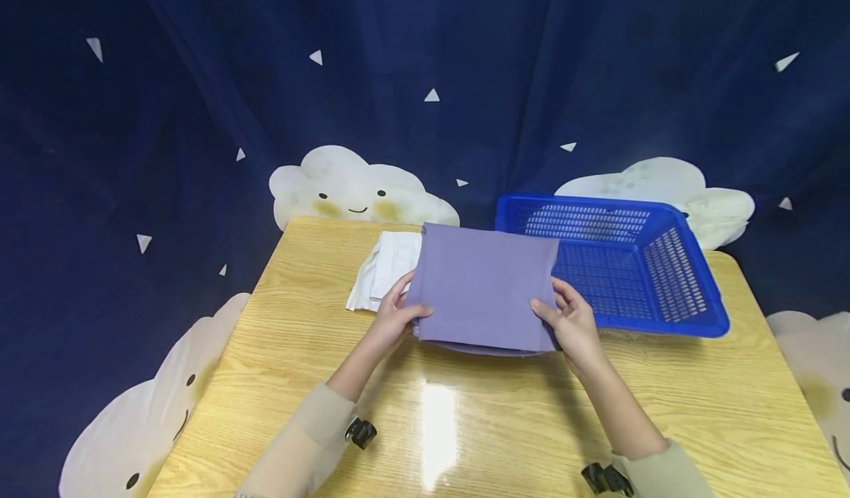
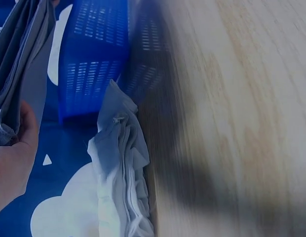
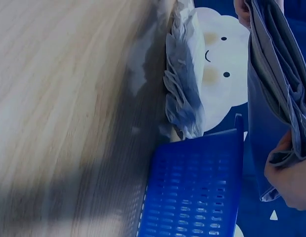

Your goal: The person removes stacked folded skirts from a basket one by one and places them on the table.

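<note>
A folded purple cloth [image 1: 488, 288] is held up off the table between both hands. My left hand [image 1: 394, 313] grips its left edge, thumb on top and fingers beneath. On the opposite edge, my right hand [image 1: 572, 324] pinches the cloth the same way. Several layers of the folded cloth [image 3: 271, 89] show from the side in the right wrist view. Behind its left part lies a folded white cloth [image 1: 392, 265] on the table, partly hidden by the purple one; in the left wrist view this white cloth [image 2: 120, 163] looks stacked in layers.
A blue plastic basket [image 1: 684, 277] with slotted walls stands at the back right of the wooden table [image 1: 505, 424], partly behind the purple cloth. A dark blue curtain [image 1: 372, 63] with white clouds and triangles hangs behind the table.
</note>
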`<state>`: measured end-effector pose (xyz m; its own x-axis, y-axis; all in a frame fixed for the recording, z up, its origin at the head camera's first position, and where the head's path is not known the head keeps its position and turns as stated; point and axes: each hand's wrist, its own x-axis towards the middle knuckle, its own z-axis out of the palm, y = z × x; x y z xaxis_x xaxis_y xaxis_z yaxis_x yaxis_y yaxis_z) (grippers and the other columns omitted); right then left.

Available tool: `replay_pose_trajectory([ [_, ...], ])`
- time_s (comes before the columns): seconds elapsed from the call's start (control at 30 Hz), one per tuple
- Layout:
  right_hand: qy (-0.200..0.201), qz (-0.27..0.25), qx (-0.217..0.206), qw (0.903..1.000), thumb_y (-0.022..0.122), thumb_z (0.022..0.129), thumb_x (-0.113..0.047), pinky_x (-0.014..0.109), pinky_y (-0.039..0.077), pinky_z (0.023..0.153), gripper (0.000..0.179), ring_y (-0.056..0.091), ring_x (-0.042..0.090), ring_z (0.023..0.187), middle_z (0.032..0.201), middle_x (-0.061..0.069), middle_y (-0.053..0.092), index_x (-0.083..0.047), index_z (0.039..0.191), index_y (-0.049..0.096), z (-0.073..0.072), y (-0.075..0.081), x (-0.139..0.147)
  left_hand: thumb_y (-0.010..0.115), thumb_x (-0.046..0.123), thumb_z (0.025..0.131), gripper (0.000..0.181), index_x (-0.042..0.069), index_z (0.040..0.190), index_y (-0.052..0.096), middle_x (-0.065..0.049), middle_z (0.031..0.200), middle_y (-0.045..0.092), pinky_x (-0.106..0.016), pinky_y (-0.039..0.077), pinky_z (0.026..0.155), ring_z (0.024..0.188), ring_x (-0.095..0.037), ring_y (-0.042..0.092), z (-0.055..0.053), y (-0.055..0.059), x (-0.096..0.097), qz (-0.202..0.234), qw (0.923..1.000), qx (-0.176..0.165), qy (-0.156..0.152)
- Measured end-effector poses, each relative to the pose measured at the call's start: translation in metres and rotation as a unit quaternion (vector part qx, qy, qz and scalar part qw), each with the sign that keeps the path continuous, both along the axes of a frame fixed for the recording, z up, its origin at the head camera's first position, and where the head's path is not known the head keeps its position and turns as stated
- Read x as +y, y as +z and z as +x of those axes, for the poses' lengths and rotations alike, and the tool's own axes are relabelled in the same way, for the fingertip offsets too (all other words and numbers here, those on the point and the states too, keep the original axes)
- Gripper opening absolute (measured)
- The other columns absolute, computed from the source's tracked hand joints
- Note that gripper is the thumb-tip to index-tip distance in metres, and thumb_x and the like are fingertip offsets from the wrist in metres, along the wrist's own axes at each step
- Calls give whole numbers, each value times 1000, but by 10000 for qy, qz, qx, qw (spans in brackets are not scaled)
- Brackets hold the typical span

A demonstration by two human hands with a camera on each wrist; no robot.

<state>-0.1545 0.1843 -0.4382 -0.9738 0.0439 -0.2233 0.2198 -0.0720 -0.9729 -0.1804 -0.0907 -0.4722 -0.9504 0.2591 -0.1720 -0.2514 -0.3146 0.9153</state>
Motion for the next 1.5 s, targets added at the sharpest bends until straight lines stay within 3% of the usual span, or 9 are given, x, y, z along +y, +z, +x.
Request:
replay_pose_trajectory([
  [0.2, 64, 6, 16, 10000, 63, 85, -8, 23, 53, 65, 62, 61, 3, 77, 95, -14, 59, 2, 136, 30, 3, -3, -8, 55, -13, 74, 73, 14, 139, 36, -9, 109, 57, -31, 54, 67, 84, -17, 62, 4, -3, -9, -24, 10000, 77, -2],
  [0.47, 78, 8, -45, 10000, 62, 85, -6, 21, 51, 69, 61, 59, 3, 82, 102, -8, 56, 1, 137, 30, 6, -6, -20, 56, -13, 73, 76, 14, 140, 32, -7, 110, 56, -31, 53, 71, 88, -16, 61, 11, -6, -21, -8, 9999, -87, 71],
  [0.7, -13, -160, 53, 9999, 60, 84, 1, 22, 51, 67, 53, 59, 5, 80, 94, -12, 59, 2, 131, 36, 10, -11, -32, 55, -15, 72, 78, 10, 141, 30, -2, 106, 58, -30, 53, 70, 86, -14, 60, 16, -6, -31, -113, 9997, -129, 155],
  [1.1, 154, -146, 43, 9998, 60, 83, 3, 24, 52, 67, 53, 59, 7, 83, 104, 2, 57, 1, 131, 36, 16, -18, -48, 54, -14, 73, 77, 8, 142, 27, -2, 107, 57, -31, 53, 71, 87, -15, 61, 27, -15, -49, -173, 9998, -5, 67],
  [1.5, 278, -134, 105, 9995, 61, 82, 4, 24, 51, 69, 52, 60, 9, 85, 109, 15, 56, 1, 129, 39, 20, -23, -66, 57, -10, 75, 76, 12, 142, 30, -4, 113, 55, -32, 53, 74, 92, -17, 60, 40, -21, -68, -244, 9995, -42, 189],
])
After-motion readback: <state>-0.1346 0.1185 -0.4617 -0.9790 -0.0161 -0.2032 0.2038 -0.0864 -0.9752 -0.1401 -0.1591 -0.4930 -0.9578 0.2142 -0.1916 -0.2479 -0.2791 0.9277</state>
